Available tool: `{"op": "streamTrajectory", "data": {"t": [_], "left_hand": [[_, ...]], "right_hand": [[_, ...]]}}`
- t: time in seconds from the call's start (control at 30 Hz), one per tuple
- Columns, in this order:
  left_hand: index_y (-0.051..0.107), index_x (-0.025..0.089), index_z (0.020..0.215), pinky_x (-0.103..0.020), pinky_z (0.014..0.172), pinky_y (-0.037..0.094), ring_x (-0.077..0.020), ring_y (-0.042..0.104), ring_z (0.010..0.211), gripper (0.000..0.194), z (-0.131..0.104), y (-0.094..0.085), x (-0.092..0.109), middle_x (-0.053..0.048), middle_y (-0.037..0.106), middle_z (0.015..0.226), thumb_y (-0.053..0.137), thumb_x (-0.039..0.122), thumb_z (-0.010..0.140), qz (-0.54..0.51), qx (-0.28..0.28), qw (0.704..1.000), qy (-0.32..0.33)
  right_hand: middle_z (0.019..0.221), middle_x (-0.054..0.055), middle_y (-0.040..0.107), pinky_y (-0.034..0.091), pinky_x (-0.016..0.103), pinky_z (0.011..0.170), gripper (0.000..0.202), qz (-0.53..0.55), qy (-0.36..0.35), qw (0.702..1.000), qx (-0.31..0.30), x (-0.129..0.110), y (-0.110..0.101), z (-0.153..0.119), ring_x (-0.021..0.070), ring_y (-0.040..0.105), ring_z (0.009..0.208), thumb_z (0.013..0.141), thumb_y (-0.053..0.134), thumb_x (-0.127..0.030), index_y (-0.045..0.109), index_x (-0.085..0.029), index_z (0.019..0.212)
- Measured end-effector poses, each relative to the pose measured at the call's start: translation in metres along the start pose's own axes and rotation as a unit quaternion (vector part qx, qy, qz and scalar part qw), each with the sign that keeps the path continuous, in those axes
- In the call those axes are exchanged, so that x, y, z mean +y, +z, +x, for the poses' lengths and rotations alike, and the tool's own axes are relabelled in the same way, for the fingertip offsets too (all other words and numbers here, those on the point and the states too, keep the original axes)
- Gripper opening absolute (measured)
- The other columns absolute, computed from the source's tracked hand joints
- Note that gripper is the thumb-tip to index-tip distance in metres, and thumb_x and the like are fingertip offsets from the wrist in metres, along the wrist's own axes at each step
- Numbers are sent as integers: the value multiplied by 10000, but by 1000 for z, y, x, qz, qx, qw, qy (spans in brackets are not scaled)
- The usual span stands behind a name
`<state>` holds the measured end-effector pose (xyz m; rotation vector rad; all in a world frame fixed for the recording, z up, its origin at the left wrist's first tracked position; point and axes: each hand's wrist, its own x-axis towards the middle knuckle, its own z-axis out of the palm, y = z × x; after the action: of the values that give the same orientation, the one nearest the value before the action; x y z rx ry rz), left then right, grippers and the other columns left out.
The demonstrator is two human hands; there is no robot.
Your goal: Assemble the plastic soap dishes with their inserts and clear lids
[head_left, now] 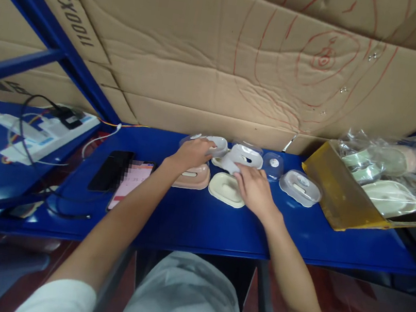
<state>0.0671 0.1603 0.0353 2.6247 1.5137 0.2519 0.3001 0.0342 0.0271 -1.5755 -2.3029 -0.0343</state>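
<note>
My left hand (194,155) reaches over the blue table, its fingers on a light grey oval piece (219,146) at the back. Below that hand lies a pinkish-beige oval dish (197,177). My right hand (255,186) has its thumb and fingers at the lower edge of a white oval piece (245,157) with a dark opening. Partly under the right hand is a cream oval dish (224,189). A small clear lid (272,166) and a white dish with a clear cover (300,187) lie to the right.
At the right stands a yellow-brown box (346,200) with plastic-wrapped dishes. Two phones, one dark (109,170) and one lit (134,180), lie left of centre. A power strip (48,137) with cables is at the left, and cardboard (193,44) stands behind.
</note>
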Motion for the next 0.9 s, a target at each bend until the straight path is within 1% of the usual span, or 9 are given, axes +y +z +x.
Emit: {"op": "streamTrajectory", "data": {"t": [0.13,0.23,0.3,0.4,0.47,0.6,0.67,0.77,0.9], "left_hand": [[769,198,1271,-420,1072,525,-346,699,1275,327,9,6,4,-159,777,1280,689,208,954,6,-15,1000,-23],[802,198,1189,-430,1060,528,-353,706,1257,290,18,8,8,-161,795,1218,687,168,925,-16,-9,999,-33],[818,212,1123,-446,1062,527,-349,724,1216,251,22,6,8,-145,810,1161,681,161,920,-45,1,998,-35],[817,222,1111,-461,1082,519,-335,732,1188,219,23,-1,4,-125,816,1150,668,206,951,-113,35,993,-26],[802,216,1142,-428,1072,531,-297,742,1153,225,22,-5,3,-105,816,1167,647,249,983,-178,59,982,-7],[761,189,1153,-344,965,580,-222,755,1043,253,22,-7,10,-82,808,1164,630,351,1009,-322,76,942,57],[730,180,1164,-335,930,589,-214,749,1040,284,22,-3,20,-93,792,1177,633,396,1006,-377,77,919,86],[671,179,1185,-327,901,592,-209,742,1043,293,23,7,35,-104,766,1201,617,408,1012,-428,85,893,109],[612,193,1198,-329,915,588,-202,735,1046,245,28,21,47,-97,749,1185,561,379,1048,-446,109,882,104]], "right_hand": [[1500,137,680,369,502,1164,452,1,59,993,98,25,1,6,323,601,1375,1146,348,-327,606,-217,1500],[1569,133,626,347,520,1204,474,-5,80,991,108,40,9,9,318,547,1451,1107,346,-223,613,-203,1498],[1596,146,597,357,514,1210,483,-3,84,990,111,42,16,10,318,527,1476,1094,354,-207,603,-175,1507],[1601,157,585,371,505,1216,478,13,70,991,113,38,24,11,322,519,1482,1101,389,-257,577,-169,1532],[1604,157,578,379,513,1220,490,34,56,992,109,34,29,13,326,512,1489,1108,418,-313,541,-187,1565],[1633,170,540,389,588,1232,604,122,39,983,129,33,40,16,365,493,1515,1098,496,-471,423,-225,1644],[1644,192,517,415,611,1226,749,196,35,969,148,33,48,18,384,509,1504,1062,561,-575,334,-227,1686],[1613,203,538,508,589,1166,923,318,59,932,161,30,59,22,371,607,1404,1007,614,-688,223,-250,1719],[1539,197,584,608,523,1038,896,419,110,876,212,31,71,28,319,714,1213,964,646,-726,300,-273,1656]]}}
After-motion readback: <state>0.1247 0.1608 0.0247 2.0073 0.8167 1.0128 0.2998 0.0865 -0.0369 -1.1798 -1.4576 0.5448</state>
